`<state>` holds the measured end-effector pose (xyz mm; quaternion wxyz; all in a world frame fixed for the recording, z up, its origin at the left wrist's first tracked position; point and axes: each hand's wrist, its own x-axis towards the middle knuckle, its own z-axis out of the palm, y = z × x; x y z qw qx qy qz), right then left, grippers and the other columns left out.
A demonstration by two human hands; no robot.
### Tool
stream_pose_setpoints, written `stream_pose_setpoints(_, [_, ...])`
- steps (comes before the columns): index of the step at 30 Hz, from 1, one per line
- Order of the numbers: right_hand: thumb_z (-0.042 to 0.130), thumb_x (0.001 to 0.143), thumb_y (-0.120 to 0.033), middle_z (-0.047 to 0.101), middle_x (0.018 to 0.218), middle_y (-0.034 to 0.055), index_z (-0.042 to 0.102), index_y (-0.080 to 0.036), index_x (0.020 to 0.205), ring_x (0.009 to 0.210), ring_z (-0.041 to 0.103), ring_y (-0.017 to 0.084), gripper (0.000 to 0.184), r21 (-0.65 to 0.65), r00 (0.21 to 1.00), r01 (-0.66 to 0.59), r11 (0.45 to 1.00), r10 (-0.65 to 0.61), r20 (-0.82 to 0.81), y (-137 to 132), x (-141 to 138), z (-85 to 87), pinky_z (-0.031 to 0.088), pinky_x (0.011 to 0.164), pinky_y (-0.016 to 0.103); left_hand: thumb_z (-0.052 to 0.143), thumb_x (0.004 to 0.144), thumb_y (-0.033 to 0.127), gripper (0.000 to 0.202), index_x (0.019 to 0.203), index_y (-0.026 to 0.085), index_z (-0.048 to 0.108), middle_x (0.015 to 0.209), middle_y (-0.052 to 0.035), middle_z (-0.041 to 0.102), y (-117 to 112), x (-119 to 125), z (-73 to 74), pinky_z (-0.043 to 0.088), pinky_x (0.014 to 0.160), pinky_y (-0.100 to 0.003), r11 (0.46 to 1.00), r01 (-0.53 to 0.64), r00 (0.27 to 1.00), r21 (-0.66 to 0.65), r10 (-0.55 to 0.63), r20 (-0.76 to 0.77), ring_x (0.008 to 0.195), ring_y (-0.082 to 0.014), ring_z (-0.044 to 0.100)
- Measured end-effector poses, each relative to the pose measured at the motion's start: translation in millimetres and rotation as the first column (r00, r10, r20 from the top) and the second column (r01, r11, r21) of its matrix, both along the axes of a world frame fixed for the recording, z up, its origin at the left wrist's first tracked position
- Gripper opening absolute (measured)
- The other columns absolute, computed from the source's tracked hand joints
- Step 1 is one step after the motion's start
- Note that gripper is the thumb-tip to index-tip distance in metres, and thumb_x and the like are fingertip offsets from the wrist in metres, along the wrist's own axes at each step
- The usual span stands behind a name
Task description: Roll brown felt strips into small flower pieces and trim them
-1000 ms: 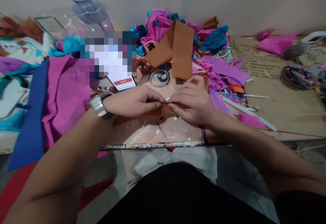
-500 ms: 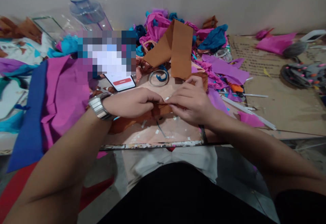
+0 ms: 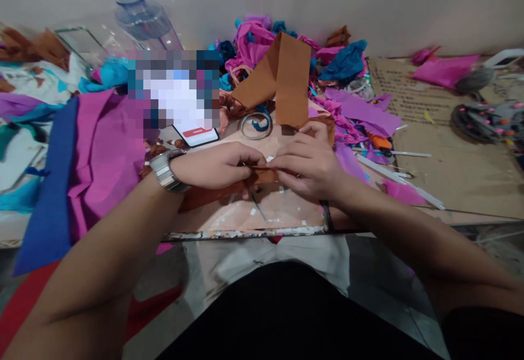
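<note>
My left hand (image 3: 221, 165), below a silver wristwatch (image 3: 166, 171), is closed in a pinch on a brown strip of fabric or crepe paper (image 3: 264, 174). From the other side my right hand (image 3: 309, 161) pinches the same strip, its fingertips close to the left ones. The held edge looks folded between them, and part of the strip trails left beneath my left hand. Just beyond my hands lie a roll of tape or ring (image 3: 254, 125) with a blue scrap in it and a wider folded brown strip (image 3: 292, 76).
A lit phone (image 3: 200, 137), partly pixelated, leans near a clear bottle (image 3: 147, 24). Pink sheets (image 3: 102, 163) and a blue sheet (image 3: 51, 185) hang over the left edge. Crumpled scraps (image 3: 254, 49) heap at the back. On the right are cardboard (image 3: 434, 169), white sticks (image 3: 401, 180) and a pincushion (image 3: 487, 120).
My left hand has shifted slightly to the right, toward my right hand. Both hands keep their pinch on the brown strip, and the right hand is nearly still.
</note>
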<state>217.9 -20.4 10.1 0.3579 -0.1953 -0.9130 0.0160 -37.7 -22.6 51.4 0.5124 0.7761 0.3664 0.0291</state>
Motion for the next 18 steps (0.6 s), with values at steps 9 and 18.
stream_pose_setpoints(9, [0.064,0.098,-0.02,0.081,0.093,-0.0038,0.075,-0.028,0.103,0.088,0.068,0.018,0.015,-0.025,1.0,0.01,1.0,-0.01,0.02,-0.5,-0.2,0.3,0.034,0.101,0.048,0.05,0.105,0.041,0.032,0.091,0.017,0.067,0.084,-0.0012,0.068,0.7,2.8,2.8,0.045,0.07,-0.023,0.993,0.006,1.0,0.12,-0.008,0.019,0.074,-0.0133,0.059])
stream_pose_setpoints(18, [0.065,0.1,-0.026,0.082,0.092,-0.0012,0.075,-0.026,0.099,0.088,0.068,0.019,0.011,-0.109,0.997,0.078,0.991,-0.075,0.033,-3.2,-2.9,4.9,0.033,0.101,0.048,0.05,0.106,0.047,0.037,0.089,0.018,0.066,0.079,0.0007,0.064,2.9,3.1,-3.4,0.042,0.065,-0.022,0.989,-0.044,0.998,0.142,0.038,0.043,0.069,-0.0116,0.054])
